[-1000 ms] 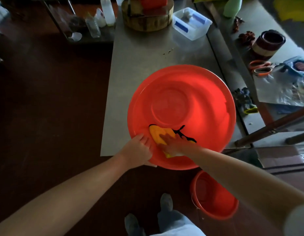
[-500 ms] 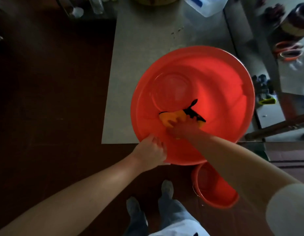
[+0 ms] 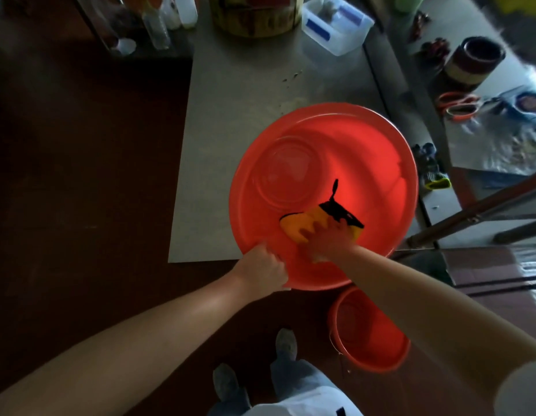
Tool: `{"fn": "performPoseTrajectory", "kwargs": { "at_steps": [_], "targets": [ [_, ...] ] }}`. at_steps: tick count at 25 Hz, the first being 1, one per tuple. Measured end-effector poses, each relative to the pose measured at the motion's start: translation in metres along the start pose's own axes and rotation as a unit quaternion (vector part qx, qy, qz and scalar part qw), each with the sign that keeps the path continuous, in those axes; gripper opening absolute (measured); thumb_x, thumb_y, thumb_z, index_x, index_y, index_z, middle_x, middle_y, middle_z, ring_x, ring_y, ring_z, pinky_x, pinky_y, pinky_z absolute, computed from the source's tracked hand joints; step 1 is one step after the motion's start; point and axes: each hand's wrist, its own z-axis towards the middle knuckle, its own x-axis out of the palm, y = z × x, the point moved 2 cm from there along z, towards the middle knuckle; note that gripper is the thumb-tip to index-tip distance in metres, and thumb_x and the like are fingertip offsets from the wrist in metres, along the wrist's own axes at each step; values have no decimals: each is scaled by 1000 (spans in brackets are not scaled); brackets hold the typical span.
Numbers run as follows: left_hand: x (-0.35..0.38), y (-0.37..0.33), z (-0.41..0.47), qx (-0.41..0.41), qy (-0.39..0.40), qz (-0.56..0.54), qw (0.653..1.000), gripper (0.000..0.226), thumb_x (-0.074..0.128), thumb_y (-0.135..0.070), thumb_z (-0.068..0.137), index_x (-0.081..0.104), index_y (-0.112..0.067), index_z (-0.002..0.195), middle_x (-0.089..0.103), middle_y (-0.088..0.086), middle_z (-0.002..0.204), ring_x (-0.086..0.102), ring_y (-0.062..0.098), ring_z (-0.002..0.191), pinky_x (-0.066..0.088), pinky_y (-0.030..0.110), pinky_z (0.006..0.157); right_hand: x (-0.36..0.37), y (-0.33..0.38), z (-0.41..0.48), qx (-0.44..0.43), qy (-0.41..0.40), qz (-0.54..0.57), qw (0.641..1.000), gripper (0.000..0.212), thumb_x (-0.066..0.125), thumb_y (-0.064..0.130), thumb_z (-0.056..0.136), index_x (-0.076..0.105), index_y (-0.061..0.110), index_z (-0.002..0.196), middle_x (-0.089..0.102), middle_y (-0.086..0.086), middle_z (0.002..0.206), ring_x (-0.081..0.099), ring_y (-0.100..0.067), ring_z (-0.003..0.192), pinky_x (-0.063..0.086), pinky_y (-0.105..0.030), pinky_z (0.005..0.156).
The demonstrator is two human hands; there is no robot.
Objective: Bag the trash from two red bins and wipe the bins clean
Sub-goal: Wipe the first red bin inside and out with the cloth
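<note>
A smaller red bin point(image 3: 389, 352) is noted on the floor below the table's near edge, partly hidden by the right forearm; its contents cannot be made out in the poor light. The large red bin point(image 3: 365, 151) is set at the near right corner of the table point(image 3: 245, 100), overhanging the near edge. Its near rim is gripped by the left hand point(image 3: 262, 273), fingers curled over the lip, evidently so that the bin is steadied against the wiping. A yellow cloth point(image 3: 302, 225) is pressed to the inner wall by the right hand point(image 3: 329, 240), fingers spread flat upon it. No trash is seen inside. A clear plastic box point(image 3: 335, 25) is recorded at the far edge.
</note>
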Motion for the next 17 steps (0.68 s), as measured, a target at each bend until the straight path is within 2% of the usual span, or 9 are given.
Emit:
{"fn": "performPoseTrajectory", "kwargs": {
  "at_steps": [2, 4, 8, 13, 15, 17],
  "targets": [
    [1, -1, -3, 12, 9, -20, 1000, 61, 44, -74, 91, 69, -23, 70, 65, -8, 66, 63, 15, 60, 46, 27, 67, 5, 13, -20, -14, 22, 13, 1000, 65, 24, 62, 97, 7, 46, 158, 6, -2, 169, 5, -42, 152, 0, -65, 117],
    [0, -3, -4, 22, 20, -45, 999, 60, 37, -69, 96, 70, -22, 79, 70, -5, 76, 67, 19, 70, 46, 31, 72, 6, 11, -44, -21, 20, 23, 999, 68, 13, 66, 92, 6, 49, 157, 7, 0, 168, 5, -41, 152, 1, -65, 115],
    [-6, 1, -3, 0, 10, -71, 997, 61, 38, -67, 97, 69, -19, 77, 70, -2, 75, 67, 22, 68, 36, 33, 66, 10, 3, -77, -35, 15, 11, 999, 83, 2, 73, 75, 9, 52, 155, 11, 2, 167, 7, -40, 151, 0, -66, 113],
    [2, 1, -3, -6, -11, -96, 995, 62, 32, -63, 102, 71, -17, 86, 72, 2, 82, 68, 25, 74, 44, 34, 74, 1, 10, -48, -19, 8, 21, 1000, 68, 12, 68, 91, 9, 50, 156, 13, 4, 167, 9, -40, 152, 3, -65, 115],
    [4, -2, -2, -8, -14, -97, 995, 65, 27, -63, 103, 70, -18, 87, 71, 1, 83, 68, 24, 76, 46, 33, 75, -5, 12, -21, -33, 15, 7, 999, 66, 26, 63, 95, 10, 47, 158, 12, 2, 167, 10, -40, 151, 3, -65, 116],
    [5, -3, 0, -9, -29, -88, 996, 64, 26, -64, 102, 69, -20, 83, 70, -3, 79, 67, 21, 71, 49, 30, 72, -9, 12, 8, -49, -6, 27, 998, 64, 36, 60, 98, 19, 43, 158, 19, -2, 166, 13, -39, 151, 3, -64, 118]
  ]
}}
